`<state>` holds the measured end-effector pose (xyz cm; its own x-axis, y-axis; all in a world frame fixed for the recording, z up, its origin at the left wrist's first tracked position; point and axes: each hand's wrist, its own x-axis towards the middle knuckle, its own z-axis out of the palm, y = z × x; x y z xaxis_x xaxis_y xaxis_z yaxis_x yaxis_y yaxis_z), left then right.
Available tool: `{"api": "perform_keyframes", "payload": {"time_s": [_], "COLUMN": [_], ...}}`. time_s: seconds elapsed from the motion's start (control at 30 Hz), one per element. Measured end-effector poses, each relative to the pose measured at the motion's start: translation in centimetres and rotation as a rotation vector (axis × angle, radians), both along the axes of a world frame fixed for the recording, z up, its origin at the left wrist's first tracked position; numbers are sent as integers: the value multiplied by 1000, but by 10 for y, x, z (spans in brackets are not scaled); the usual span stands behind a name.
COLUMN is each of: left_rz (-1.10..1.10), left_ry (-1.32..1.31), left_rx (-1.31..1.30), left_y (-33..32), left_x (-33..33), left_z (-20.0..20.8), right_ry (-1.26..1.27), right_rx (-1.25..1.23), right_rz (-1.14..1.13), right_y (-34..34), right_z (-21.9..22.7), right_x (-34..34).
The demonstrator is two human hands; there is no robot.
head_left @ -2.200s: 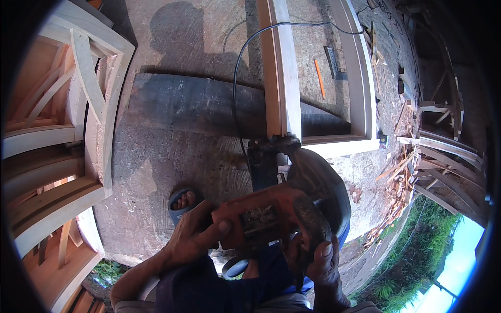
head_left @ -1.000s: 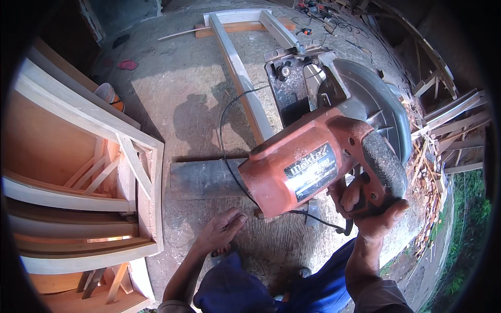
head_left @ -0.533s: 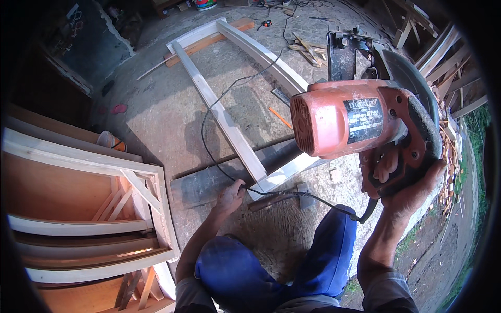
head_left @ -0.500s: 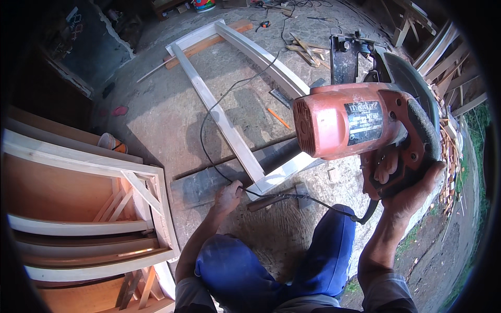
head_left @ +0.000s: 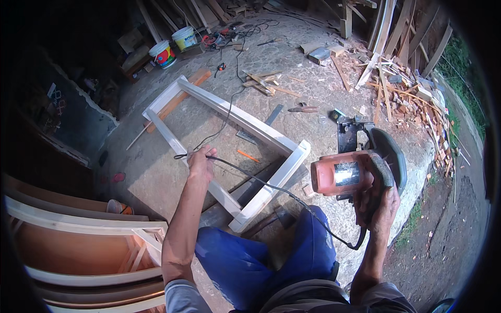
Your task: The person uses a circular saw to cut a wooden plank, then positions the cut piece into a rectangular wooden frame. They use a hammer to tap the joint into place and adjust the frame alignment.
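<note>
While right fingers (head_left: 361, 201) clamp circular saw (head_left: 355, 168), left arm (head_left: 181, 227) outstretched, left fingers (head_left: 209, 152) closed around black cord (head_left: 267, 184).

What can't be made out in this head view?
Head: blade of the red-and-black circular saw; its black guard hides it.
Head: whether the saw's trigger is pressed; the right hand covers it.
Head: part of the long black cable; the left hand's grip hides it.
Head: rest of the pale-framed brown wooden furniture; the lower-left rim cuts it off.
</note>
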<state>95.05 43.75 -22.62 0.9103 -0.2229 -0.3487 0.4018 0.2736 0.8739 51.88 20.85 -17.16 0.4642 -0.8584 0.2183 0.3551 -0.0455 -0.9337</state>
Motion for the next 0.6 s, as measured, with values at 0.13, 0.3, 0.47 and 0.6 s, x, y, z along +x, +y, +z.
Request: {"api": "perform_keyframes", "payload": {"time_s": [0.13, 0.3, 0.47, 0.6], "left_rz": [426, 350, -741, -993], "left_ry": [-64, 98, -599, -1013], "left_rx": [218, 168, 360, 813], "left_y": [-87, -228, -336, -340], "left_x": [56, 81, 39, 10], "left_z": [-15, -7, 18, -23], "right_ry": [102, 173, 352, 372], "right_rx": [-49, 35, 182, -44], "right_rz": [-144, -205, -258, -388], "right_y": [-26, -60, -87, -112], "right_z": [-20, -44, -49, -48], "right_x": [-5, 12, 10, 12]}}
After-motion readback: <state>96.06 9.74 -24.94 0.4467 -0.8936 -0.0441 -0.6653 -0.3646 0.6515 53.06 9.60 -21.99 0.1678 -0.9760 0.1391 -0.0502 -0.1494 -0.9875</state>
